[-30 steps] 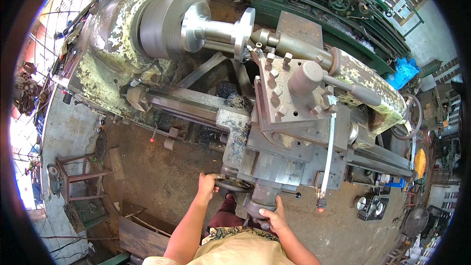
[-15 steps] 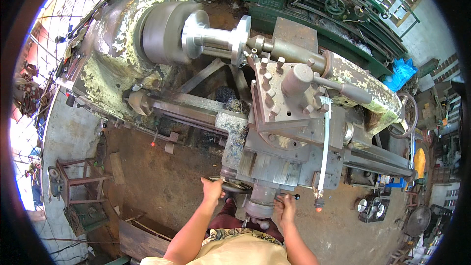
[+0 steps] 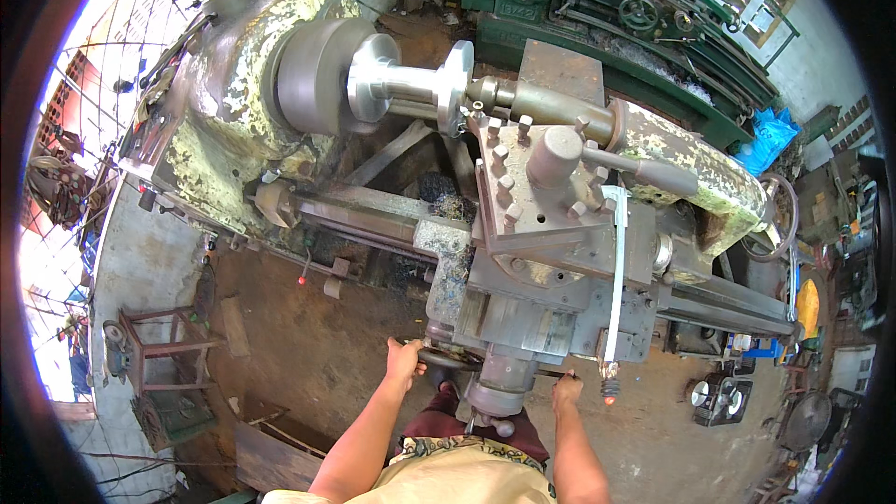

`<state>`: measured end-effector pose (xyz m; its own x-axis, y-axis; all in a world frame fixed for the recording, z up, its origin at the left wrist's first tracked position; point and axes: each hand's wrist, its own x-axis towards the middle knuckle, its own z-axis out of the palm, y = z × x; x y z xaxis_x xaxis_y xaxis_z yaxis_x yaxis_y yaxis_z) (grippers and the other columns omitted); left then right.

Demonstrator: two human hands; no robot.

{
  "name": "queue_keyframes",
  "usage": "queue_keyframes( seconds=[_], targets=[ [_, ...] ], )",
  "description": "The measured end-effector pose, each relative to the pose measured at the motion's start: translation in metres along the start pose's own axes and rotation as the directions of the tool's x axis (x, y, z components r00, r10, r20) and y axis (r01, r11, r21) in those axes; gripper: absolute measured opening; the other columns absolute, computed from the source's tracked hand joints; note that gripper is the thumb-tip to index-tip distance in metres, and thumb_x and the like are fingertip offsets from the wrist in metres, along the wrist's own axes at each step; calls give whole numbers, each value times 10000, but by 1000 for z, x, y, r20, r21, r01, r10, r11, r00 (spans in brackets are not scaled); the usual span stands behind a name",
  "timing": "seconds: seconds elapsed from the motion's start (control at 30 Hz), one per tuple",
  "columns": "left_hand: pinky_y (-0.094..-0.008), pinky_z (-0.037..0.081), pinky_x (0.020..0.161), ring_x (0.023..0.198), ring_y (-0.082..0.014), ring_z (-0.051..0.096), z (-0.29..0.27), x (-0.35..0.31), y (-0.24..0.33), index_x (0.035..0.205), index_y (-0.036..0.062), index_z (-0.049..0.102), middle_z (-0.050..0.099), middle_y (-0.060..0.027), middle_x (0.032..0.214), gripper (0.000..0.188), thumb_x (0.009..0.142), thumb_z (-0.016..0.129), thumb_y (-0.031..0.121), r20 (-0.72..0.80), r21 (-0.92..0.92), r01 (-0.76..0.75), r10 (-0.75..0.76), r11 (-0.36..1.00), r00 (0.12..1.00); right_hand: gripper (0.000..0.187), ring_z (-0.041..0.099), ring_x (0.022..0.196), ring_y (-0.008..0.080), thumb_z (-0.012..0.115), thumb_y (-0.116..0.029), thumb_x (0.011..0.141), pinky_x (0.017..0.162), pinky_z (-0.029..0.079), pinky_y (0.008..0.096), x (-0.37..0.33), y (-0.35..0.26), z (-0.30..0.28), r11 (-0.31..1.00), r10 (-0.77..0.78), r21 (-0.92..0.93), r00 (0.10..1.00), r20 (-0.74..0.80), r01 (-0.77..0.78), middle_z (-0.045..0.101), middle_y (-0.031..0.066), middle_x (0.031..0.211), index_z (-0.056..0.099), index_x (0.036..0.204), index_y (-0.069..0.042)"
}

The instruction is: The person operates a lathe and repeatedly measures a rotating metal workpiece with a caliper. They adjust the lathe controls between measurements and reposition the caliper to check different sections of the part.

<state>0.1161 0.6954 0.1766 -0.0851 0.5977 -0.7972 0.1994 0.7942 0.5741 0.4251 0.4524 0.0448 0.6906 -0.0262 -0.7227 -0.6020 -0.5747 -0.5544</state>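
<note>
A large lathe fills the middle of the view. My left hand is closed round the rim of the carriage handwheel, left of the cross-slide barrel. To the right of that barrel, my right hand is closed on the end of a thin crank handle; its knob is hidden by the fingers. Beyond them, a shiny flanged metal workpiece sits between the smooth, smeared-looking chuck and the tailstock centre. The bolted tool post stands with its front corner close to the right flange.
A white-tipped lever bar hangs at the carriage's right. Behind stands a green lathe beside a blue bag. A metal stand is on the left floor; a black box-like unit lies at the right.
My right hand has shifted outward to the right, from beside the crank handle onto its end. My left hand stays at the handwheel, its thumb now lower. The whole view has shifted slightly.
</note>
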Motion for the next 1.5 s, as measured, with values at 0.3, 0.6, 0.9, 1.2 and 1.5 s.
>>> queue_keyframes(
  seconds=[0.3,0.6,0.9,1.2,1.5],
  targets=[
    [-469,606,811,1254,-408,577,0,-13,-3,1576,-57,96,403,-320,1487,1097,869,727,497,-26,301,-39,49,953,998,283,443,462,204,495,-351,1075,399,352,355,53,15,22,902,259,258,913,315,-345,467,54,638,528,935,-107],
    [-436,267,1233,1526,-446,196,23,-46,-31,1571,-101,12,36,-354,1641,1429,678,850,635,-72,607,-303,430,735,900,207,658,590,201,557,-288,1043,466,497,328,71,-12,-66,917,-73,-284,821,567,278,635,79,755,555,1147,-110],
    [-404,287,1224,1528,-387,239,13,-47,-20,1573,-92,-44,20,-324,1657,1527,615,883,653,-26,602,-251,332,758,943,84,500,568,85,636,-63,971,546,431,252,-59,-102,-150,639,-764,144,602,232,756,595,-3,720,652,983,19],
    [-422,353,1177,1464,-377,383,12,-31,-58,1606,-26,23,210,-303,1633,1332,740,852,554,-110,244,-429,464,870,879,62,513,561,84,553,-70,1005,490,438,265,-56,-92,-110,592,-788,406,605,113,696,558,9,731,585,972,-28],
    [-482,513,915,1206,-298,590,44,-40,-118,1439,-1,462,591,-144,1371,663,975,662,428,269,15,-190,179,982,946,190,610,687,244,580,-224,977,619,560,411,63,24,-30,933,-177,-264,950,259,246,594,113,854,582,1015,-37]
  ],
)
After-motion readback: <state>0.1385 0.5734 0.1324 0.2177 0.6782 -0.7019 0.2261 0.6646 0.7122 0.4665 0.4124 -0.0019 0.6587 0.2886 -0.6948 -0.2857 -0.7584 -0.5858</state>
